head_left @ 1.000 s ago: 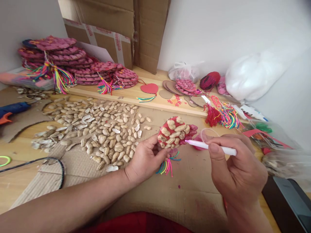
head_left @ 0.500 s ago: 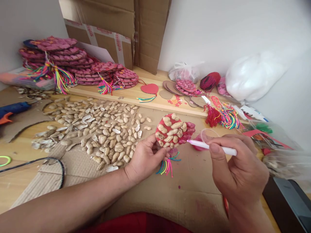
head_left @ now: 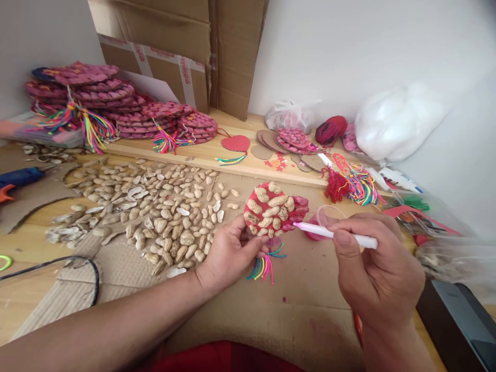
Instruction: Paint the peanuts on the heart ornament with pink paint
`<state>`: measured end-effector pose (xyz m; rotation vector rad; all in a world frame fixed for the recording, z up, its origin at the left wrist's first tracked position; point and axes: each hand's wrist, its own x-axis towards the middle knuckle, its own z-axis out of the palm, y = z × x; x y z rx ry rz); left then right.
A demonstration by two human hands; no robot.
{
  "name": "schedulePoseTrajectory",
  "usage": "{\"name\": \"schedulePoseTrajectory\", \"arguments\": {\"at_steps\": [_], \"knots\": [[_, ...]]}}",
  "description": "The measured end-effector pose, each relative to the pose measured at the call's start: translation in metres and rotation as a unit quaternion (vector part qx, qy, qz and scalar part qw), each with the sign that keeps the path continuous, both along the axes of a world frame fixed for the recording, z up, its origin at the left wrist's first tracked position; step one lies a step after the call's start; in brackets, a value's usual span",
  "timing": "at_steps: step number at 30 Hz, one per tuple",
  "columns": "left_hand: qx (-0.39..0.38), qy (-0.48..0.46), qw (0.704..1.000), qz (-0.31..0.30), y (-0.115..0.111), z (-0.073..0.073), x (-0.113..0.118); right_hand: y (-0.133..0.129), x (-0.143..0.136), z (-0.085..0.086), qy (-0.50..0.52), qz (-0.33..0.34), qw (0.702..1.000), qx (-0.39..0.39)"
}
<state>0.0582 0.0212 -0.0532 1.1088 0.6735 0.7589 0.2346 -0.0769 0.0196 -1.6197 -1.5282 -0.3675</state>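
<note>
My left hand (head_left: pixel 235 253) is closed on the lower left edge of a red disc (head_left: pixel 265 202) covered with peanut shells. The shells on its right side are pink; the others keep their natural tan. Colourful tassel strands (head_left: pixel 263 268) hang below the disc. Between the thumb and fingers of my right hand (head_left: pixel 374 263) is a white marker-like pen (head_left: pixel 333 233), its pink tip at the pink shells on the disc's lower right. Behind the pen sits a small clear cup of pink liquid (head_left: pixel 315 232), partly hidden.
Loose peanut shells (head_left: pixel 182 227) cover the cardboard at left, near a blue glue gun (head_left: pixel 21 177). Pink shell-covered discs (head_left: pixel 127 103) are stacked at the back left. A red heart (head_left: pixel 235 142), a tassel bundle (head_left: pixel 362 183) and a white bag (head_left: pixel 395 124) lie along the back.
The pen tip has shifted slightly left along the shells at the disc's lower right. The whole view has shifted a little. Both hands keep their hold.
</note>
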Motion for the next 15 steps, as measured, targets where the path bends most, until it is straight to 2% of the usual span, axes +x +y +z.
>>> {"name": "schedulePoseTrajectory", "arguments": {"at_steps": [8,15], "knots": [[0.000,-0.009,1.000,0.022,0.0026,0.0023,-0.0009,0.0005,0.0024,0.0023,-0.019,-0.016,1.000,-0.001],[-0.033,-0.019,0.999,0.017,0.0025,0.0063,-0.0019,-0.0014,-0.0007,0.0018,0.029,-0.004,1.000,0.001]]}}
